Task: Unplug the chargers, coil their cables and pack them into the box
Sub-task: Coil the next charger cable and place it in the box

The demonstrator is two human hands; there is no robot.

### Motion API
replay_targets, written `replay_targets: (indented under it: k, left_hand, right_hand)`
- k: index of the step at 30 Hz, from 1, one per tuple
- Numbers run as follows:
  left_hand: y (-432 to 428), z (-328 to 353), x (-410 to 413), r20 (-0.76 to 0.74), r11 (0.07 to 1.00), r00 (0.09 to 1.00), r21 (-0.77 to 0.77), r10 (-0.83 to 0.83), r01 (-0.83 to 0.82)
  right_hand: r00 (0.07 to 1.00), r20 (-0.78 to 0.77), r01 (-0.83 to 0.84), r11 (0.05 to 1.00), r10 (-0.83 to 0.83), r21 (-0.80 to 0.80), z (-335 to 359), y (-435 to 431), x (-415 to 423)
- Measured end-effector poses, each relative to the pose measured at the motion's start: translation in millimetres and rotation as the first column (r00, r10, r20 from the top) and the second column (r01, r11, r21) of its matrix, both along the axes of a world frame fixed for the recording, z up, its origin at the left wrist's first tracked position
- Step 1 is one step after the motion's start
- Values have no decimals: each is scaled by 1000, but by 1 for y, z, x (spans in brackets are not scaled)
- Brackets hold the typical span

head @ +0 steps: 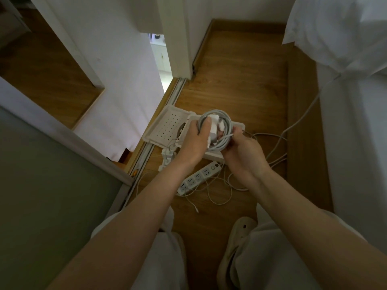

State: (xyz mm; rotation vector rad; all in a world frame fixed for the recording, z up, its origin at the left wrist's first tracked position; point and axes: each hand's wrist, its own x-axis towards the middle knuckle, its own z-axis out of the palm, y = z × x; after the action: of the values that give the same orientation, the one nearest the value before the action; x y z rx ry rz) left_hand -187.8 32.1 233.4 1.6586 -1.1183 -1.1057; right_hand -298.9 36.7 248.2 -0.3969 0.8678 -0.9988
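Note:
A white charger [214,130] sits inside a round coil of grey-white cable [227,122]. My left hand [195,141] grips the coil and charger, thumb across the top. My right hand [243,149] pinches the cable's end at the coil's right side. Both hands hover just over the white box [238,124], whose perforated lid [167,128] lies open to the left. A white power strip [199,181] lies on the wooden floor below my hands with empty sockets. Thin white cables [217,193] trail loose around it.
A bed with white sheets [356,122] fills the right side, and a grey cable [301,120] runs up to it. A sliding-door track [146,151] and white door lie to the left. My knees and a slipper [236,237] are at the bottom.

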Motion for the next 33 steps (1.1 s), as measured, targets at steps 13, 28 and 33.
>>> replay_targets:
  k: [13, 28, 33]
  left_hand:
    - [2, -3, 4, 162, 990, 987, -141, 23, 0]
    - [0, -3, 8, 36, 995, 999, -94, -30, 33]
    - [1, 1, 8, 13, 991, 999, -125, -37, 38]
  right_hand:
    - [965, -255, -65, 998, 65, 9, -6, -7, 4]
    - [989, 141, -86, 966, 52, 245, 3, -7, -8]
    - [977, 155, -159, 983, 144, 94, 6, -8, -7]
